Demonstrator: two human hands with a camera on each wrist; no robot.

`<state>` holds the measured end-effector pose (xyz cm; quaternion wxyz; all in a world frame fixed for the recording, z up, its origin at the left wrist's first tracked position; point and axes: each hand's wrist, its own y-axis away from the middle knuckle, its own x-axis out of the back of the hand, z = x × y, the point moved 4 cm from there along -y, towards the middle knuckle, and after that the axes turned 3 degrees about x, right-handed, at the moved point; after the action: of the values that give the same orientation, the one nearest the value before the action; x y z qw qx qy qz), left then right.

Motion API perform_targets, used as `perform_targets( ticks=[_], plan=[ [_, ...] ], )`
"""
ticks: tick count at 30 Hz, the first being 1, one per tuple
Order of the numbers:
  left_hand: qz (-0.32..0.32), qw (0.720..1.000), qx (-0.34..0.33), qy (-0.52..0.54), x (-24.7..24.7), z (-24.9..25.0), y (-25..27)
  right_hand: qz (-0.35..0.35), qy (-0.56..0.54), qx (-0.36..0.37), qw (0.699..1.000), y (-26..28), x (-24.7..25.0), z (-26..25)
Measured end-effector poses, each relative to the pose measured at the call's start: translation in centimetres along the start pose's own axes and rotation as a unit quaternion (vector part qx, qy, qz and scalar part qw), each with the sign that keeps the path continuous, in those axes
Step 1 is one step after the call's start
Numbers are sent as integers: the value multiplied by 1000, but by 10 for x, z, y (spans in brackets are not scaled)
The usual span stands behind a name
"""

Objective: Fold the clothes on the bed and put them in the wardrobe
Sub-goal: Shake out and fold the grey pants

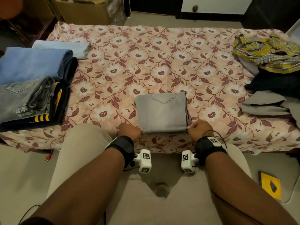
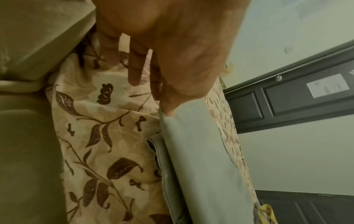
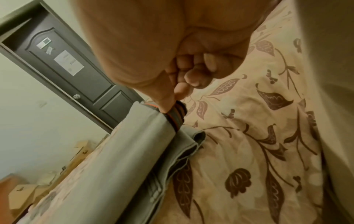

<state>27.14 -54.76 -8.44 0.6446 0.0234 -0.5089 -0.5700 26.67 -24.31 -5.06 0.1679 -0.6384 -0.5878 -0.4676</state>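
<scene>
We've got the folded grey trousers (image 1: 162, 112) at 6 o'clock on the bed (image 1: 146, 62), near edge close to the bed's rim. Left hand (image 1: 129, 131) pinches the near-left corner, other fingers loose; right hand (image 1: 200, 128) curled tight, pinching the near-right corner. Open sheet at 12. Folded stack (image 1: 32, 88) at 9, unfolded pile (image 1: 269, 62) at 3, both well apart.

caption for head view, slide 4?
Both hands, left hand and right hand, pinch the near corners of folded grey trousers on the floral bedsheet.
</scene>
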Motion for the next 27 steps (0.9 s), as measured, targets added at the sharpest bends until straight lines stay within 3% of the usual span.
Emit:
perform_targets(
  ticks=[4,7,9,11,15,19,21,25,27],
  plan=[
    [-8,979,-9,201,17,21,-4,60,-71,7,996,-12,10,-2],
    [30,970,-83,227,55,61,-26,112,-104,22,988,-43,24,-12],
    [27,975,-90,201,69,77,-47,116,-94,42,988,-70,27,-20],
    [9,980,-69,189,70,82,-74,111,-63,62,990,-98,27,-27],
    [-40,971,41,230,50,82,-113,99,-71,61,991,-139,19,-35],
    [-72,958,89,262,36,95,-119,64,-85,53,993,-157,9,-46],
    [-68,960,70,264,35,100,-122,62,-98,56,992,-161,6,-49],
    [-24,982,-65,177,23,104,-124,67,-116,74,988,-160,-2,-47],
    [25,984,-100,147,24,101,-125,70,-96,88,989,-158,1,-47]
  ],
)
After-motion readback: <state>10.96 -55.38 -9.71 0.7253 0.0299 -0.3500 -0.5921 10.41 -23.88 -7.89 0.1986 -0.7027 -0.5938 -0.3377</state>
